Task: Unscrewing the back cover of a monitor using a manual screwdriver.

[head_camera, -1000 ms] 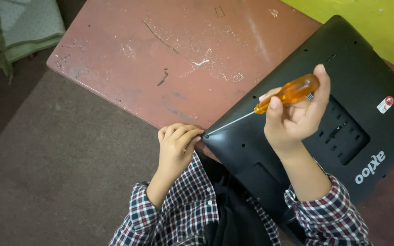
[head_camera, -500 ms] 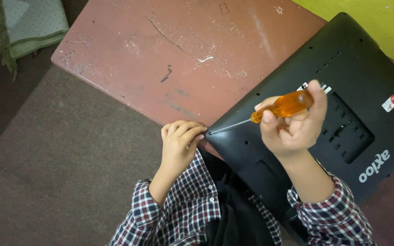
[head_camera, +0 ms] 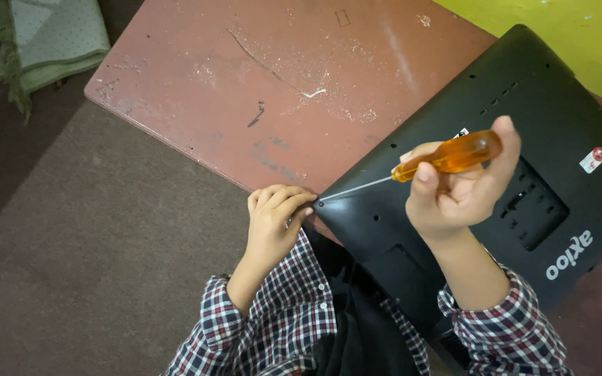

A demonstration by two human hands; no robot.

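My right hand [head_camera: 458,191] grips a screwdriver [head_camera: 447,159] with a clear orange handle; its thin metal shaft slants down-left and the tip rests at the near left corner of a black monitor back panel [head_camera: 524,104] lying face down on the table. My left hand [head_camera: 274,219] is curled at that same corner, fingertips pinched right by the screwdriver tip. Both sleeves are plaid. Whether the left fingers hold a screw is hidden.
The monitor lies on a worn reddish-brown table [head_camera: 259,90] with scratches and white scuffs. A brown carpeted floor [head_camera: 85,251] spreads to the left. A folded green cloth [head_camera: 43,42] lies on the floor at top left. A yellow-green wall [head_camera: 580,35] is at top right.
The right hand and screwdriver handle have shifted slightly, with the tip staying at the monitor's corner. The left hand has stayed at the corner.
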